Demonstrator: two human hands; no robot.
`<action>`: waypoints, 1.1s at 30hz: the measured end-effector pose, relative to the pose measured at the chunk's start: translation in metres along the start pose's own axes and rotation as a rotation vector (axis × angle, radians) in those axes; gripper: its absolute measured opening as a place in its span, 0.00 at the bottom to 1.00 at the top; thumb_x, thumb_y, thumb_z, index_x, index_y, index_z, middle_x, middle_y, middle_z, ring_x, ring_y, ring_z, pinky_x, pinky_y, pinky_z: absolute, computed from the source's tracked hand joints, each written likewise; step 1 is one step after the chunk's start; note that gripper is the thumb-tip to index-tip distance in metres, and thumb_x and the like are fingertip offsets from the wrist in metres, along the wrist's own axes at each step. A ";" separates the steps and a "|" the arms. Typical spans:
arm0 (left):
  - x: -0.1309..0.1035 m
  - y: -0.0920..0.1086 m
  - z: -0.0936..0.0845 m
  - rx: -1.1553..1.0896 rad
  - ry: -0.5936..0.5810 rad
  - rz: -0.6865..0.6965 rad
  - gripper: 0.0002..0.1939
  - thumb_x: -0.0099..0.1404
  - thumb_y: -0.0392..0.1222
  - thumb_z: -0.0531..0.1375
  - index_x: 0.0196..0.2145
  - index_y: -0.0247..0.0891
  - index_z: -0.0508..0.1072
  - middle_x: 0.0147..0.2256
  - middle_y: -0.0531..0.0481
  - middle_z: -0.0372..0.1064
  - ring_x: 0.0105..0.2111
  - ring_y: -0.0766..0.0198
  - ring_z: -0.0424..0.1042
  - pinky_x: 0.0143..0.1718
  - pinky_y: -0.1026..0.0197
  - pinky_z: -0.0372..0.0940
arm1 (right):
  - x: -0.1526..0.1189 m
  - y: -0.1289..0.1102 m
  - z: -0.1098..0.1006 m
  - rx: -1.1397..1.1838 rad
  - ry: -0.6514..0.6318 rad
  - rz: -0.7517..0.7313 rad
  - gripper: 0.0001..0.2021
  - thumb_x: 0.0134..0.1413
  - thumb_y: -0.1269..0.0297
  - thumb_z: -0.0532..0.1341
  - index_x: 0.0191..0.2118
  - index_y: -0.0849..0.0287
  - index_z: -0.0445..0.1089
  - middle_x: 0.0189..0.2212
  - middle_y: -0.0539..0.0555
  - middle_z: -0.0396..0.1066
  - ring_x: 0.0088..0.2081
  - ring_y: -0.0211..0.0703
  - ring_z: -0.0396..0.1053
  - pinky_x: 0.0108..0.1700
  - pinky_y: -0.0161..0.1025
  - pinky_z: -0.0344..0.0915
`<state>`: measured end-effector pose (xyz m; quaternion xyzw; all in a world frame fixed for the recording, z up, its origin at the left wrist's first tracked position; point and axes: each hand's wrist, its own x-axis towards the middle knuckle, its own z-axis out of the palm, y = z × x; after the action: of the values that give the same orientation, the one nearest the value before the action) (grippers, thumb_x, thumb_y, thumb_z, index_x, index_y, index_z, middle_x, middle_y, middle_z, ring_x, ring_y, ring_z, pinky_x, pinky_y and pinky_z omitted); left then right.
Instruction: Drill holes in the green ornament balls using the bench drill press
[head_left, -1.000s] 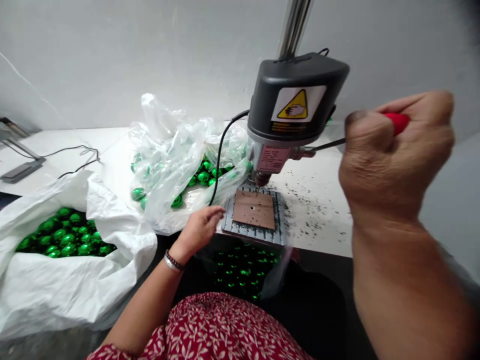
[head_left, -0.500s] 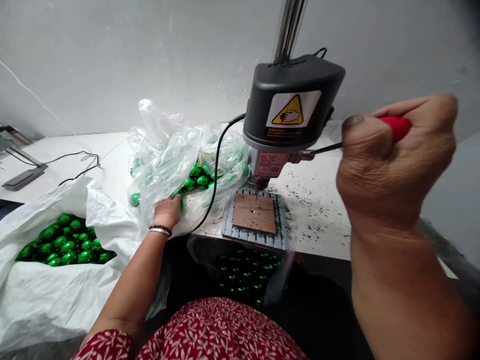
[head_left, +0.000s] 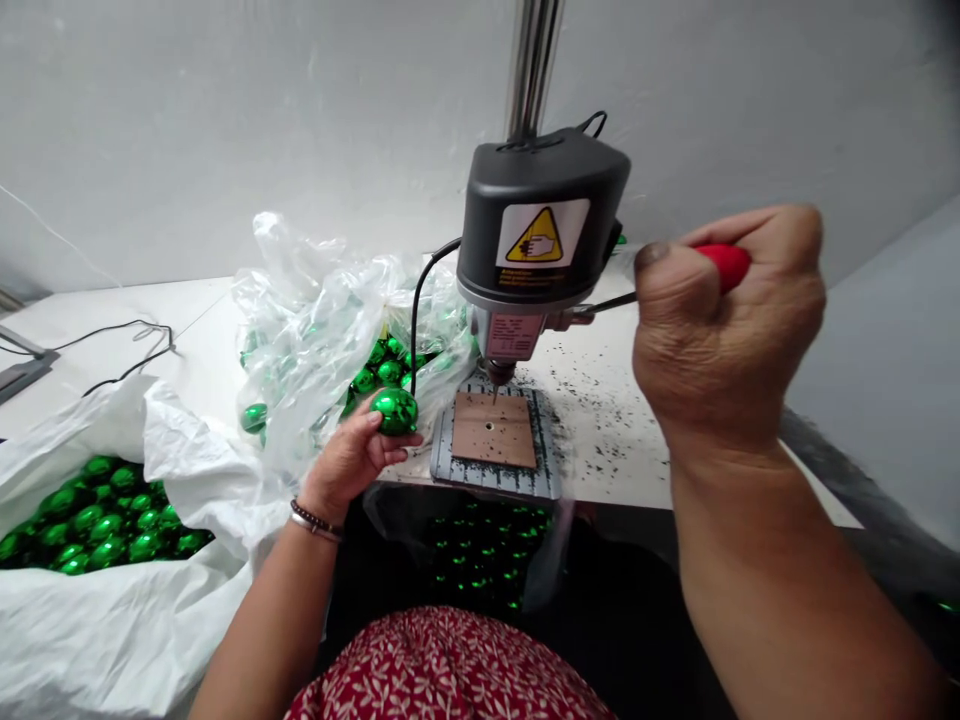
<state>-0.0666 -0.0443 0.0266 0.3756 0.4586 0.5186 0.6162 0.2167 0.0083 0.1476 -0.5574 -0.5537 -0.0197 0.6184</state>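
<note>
A shiny green bauble [head_left: 394, 411] is held by my left hand [head_left: 355, 450], just left of the drill press base [head_left: 442, 465]. My right hand [head_left: 731, 330] is wrapped round the red knob [head_left: 726, 266] of the drill press lever, at the right. The dark drill press head [head_left: 540, 225] carries a yellow warning label. Its thin drill bit [head_left: 495, 394] points down over a brown wooden block [head_left: 491, 440] with a small hole in it. More green baubles [head_left: 388, 373] lie in a crumpled clear plastic bag [head_left: 300, 300] behind my left hand.
At the left a white sack [head_left: 97, 620] stands full of green baubles [head_left: 109, 525]. More baubles [head_left: 487, 550] show in a dark clear-lined space below the table edge. Dark shavings [head_left: 592, 430] litter the white table [head_left: 637, 400]. A black cable [head_left: 415, 310] hangs beside the drill head.
My left hand has come out of the plastic bag with a green bauble and turned palm up, nearer the drill base. My right hand stays on the red knob. The view has shifted a little.
</note>
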 end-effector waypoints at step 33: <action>0.063 -0.037 0.091 0.865 0.030 0.070 0.29 0.55 0.42 0.72 0.55 0.38 0.78 0.41 0.47 0.80 0.40 0.55 0.77 0.44 0.56 0.72 | 0.001 0.001 -0.001 0.175 -0.088 -0.100 0.11 0.64 0.60 0.60 0.35 0.56 0.56 0.31 0.47 0.63 0.30 0.28 0.59 0.37 0.31 0.66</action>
<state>0.0332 0.0122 0.0082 0.6069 0.6296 0.3048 0.3773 0.2183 0.0089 0.1483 -0.4734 -0.6070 0.0223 0.6379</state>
